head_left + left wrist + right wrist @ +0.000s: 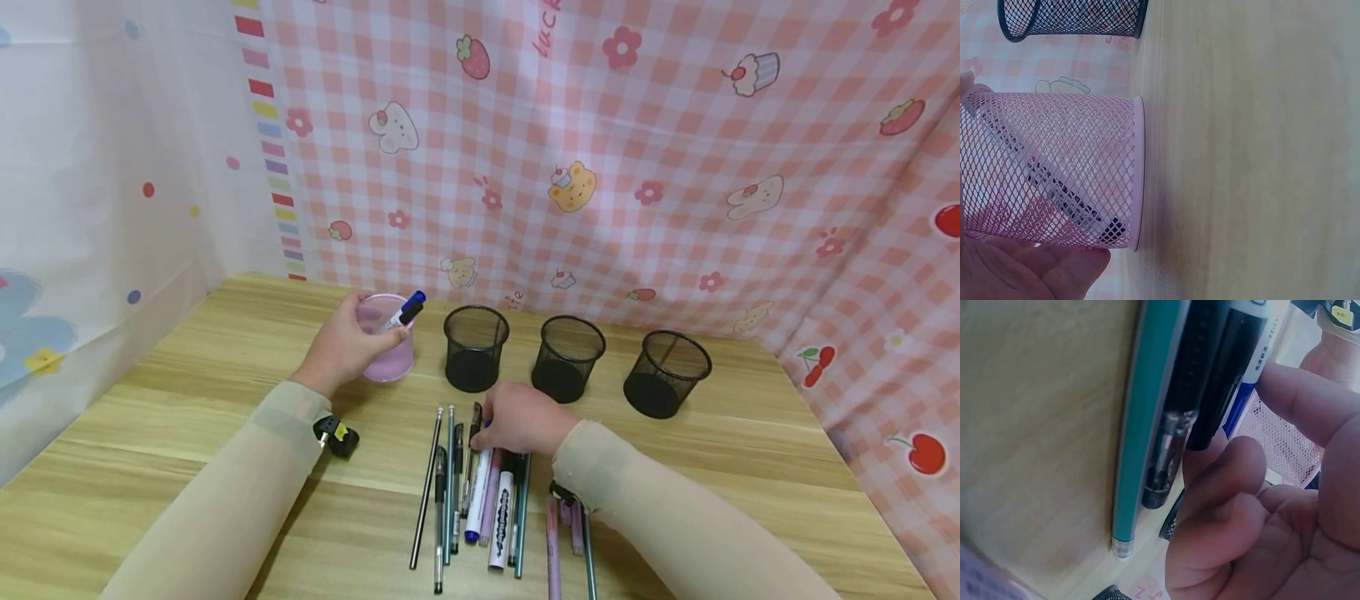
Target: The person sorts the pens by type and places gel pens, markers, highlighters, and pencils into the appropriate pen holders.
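My left hand (341,346) grips a pink mesh pen holder (392,364), with its thumb near the rim and fingers round the far side. Markers with a blue and a black cap (411,310) lean inside the holder; one shows through the mesh in the left wrist view. Over the top of a row of pens on the table, my right hand (528,421) pinches a white marker (477,508) at its blue cap end. Right beside its fingers in the right wrist view lie a black-capped marker (1225,381), a black gel pen (1179,394) and a green pencil (1147,419).
Three black mesh pen holders (476,367) (562,379) (656,392) stand in a row to the right of the pink one. Several pencils (426,500), gel pens (439,517) and pink highlighters (553,550) lie on the wooden table (750,500). A checked curtain (525,117) hangs behind.
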A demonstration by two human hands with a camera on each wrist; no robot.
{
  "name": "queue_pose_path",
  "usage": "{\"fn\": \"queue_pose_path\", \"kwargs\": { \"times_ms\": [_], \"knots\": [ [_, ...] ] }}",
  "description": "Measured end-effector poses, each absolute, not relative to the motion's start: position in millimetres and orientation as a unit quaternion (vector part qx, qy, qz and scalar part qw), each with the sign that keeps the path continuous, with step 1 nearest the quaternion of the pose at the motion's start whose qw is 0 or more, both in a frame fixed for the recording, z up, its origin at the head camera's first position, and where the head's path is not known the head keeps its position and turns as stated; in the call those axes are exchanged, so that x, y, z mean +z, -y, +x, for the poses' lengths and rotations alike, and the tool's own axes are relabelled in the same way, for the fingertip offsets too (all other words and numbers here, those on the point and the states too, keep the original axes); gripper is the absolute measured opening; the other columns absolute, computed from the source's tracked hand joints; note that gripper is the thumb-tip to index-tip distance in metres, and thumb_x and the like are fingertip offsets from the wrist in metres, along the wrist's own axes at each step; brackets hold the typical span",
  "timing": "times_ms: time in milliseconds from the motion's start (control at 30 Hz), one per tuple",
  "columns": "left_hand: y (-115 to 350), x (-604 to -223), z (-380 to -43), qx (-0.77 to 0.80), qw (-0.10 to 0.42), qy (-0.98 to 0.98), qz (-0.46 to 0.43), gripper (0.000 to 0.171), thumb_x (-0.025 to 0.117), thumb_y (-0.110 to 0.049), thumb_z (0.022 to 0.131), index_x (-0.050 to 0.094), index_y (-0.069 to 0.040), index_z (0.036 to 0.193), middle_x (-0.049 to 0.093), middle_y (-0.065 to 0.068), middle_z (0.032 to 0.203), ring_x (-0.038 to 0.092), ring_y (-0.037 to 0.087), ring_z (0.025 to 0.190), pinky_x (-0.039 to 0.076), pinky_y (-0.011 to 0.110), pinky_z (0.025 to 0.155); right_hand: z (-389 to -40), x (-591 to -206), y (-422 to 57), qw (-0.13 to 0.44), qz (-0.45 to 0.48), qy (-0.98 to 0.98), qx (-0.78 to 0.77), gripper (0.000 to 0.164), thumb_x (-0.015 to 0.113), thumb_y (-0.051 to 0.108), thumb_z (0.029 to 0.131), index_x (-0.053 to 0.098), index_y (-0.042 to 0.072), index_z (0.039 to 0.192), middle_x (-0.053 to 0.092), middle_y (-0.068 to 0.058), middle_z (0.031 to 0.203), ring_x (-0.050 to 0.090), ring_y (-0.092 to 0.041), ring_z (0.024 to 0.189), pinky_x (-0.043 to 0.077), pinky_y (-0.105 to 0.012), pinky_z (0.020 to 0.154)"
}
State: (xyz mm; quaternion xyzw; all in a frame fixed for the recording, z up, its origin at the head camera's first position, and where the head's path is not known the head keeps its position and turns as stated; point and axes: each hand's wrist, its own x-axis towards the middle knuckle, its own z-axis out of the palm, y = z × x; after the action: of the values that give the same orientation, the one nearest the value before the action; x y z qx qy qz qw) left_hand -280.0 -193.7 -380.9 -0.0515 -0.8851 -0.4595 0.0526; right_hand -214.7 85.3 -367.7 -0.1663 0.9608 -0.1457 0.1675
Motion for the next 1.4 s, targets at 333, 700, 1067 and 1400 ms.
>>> {"fn": "queue_pose_path", "kwargs": {
  "times_ms": [333, 700, 1067, 1400],
  "knots": [
    [194.0, -380.7, -279.0, -0.46, 0.051, 0.885, -0.049, 0.095, 0.081, -0.055, 0.087, 0.036, -0.009, 0.157, 0.053, 0.025, 0.151, 0.059, 0.045, 0.133, 0.053, 0.061, 0.104, -214.2, -365.2, -85.5, 0.173, -0.162, -0.96, -0.15, 0.023, 0.087, 0.033, 0.086, 0.071, 0.016, 0.085, 0.068, 0.004, 0.08, 0.058, -0.014, 0.069, 0.05, -0.031, 0.064],
    [193.6, -380.8, -279.3, -0.466, 0.05, 0.882, -0.051, 0.094, 0.081, -0.055, 0.087, 0.037, -0.009, 0.156, 0.053, 0.025, 0.15, 0.059, 0.044, 0.132, 0.053, 0.061, 0.105, -215.3, -365.3, -85.7, 0.178, -0.157, -0.959, -0.154, 0.02, 0.086, 0.03, 0.087, 0.074, 0.014, 0.088, 0.07, 0.004, 0.084, 0.06, -0.015, 0.072, 0.053, -0.033, 0.069],
    [194.2, -380.7, -279.3, -0.466, 0.046, 0.882, -0.049, 0.096, 0.081, -0.055, 0.087, 0.035, -0.008, 0.158, 0.051, 0.025, 0.152, 0.058, 0.045, 0.133, 0.054, 0.061, 0.104, -215.4, -364.6, -85.4, 0.181, -0.159, -0.955, -0.175, 0.052, 0.084, 0.022, 0.087, 0.044, 0.02, 0.053, 0.034, 0.01, 0.051, 0.03, -0.01, 0.05, 0.028, -0.027, 0.05],
    [194.4, -380.1, -278.9, -0.465, 0.043, 0.883, -0.047, 0.097, 0.081, -0.055, 0.087, 0.035, -0.008, 0.158, 0.051, 0.025, 0.152, 0.058, 0.045, 0.133, 0.053, 0.061, 0.105, -215.5, -363.1, -86.7, 0.181, -0.15, -0.954, -0.185, 0.05, 0.084, 0.02, 0.085, 0.044, 0.02, 0.055, 0.035, 0.009, 0.054, 0.031, -0.01, 0.052, 0.029, -0.027, 0.051]
  ]
}}
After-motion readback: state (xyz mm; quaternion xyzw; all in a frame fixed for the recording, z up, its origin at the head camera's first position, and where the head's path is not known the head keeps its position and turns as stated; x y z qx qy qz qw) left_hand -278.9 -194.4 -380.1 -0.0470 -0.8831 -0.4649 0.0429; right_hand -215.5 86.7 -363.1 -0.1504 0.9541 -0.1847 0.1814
